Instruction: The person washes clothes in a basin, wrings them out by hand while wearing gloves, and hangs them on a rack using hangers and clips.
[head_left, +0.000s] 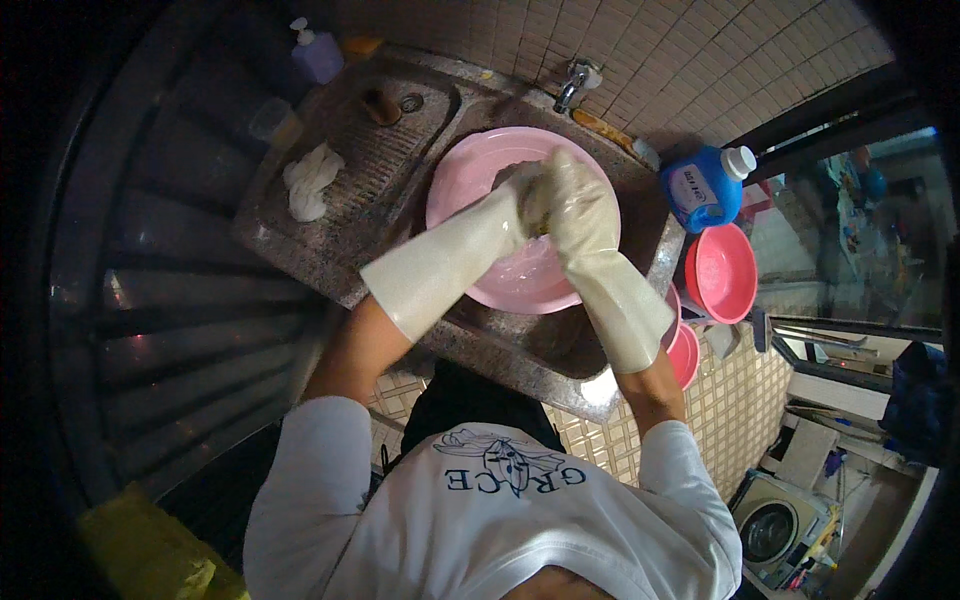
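Both my hands wear long cream rubber gloves and meet over a pink plastic basin of water standing in the stone sink. My left hand reaches in from the left, its fingers mostly hidden. Pressed close beside it, my right hand is curled with its knuckles up. Between the two gloves is a dark grey-brown wet item, which looks like cloth; the gloves cover most of it. Clear, rippled water shows in the near part of the basin.
A chrome tap juts from the tiled wall behind the basin. To the right stand a blue detergent bottle and a red-pink basin. A crumpled white cloth lies on the ribbed washboard, with a purple pump bottle beyond.
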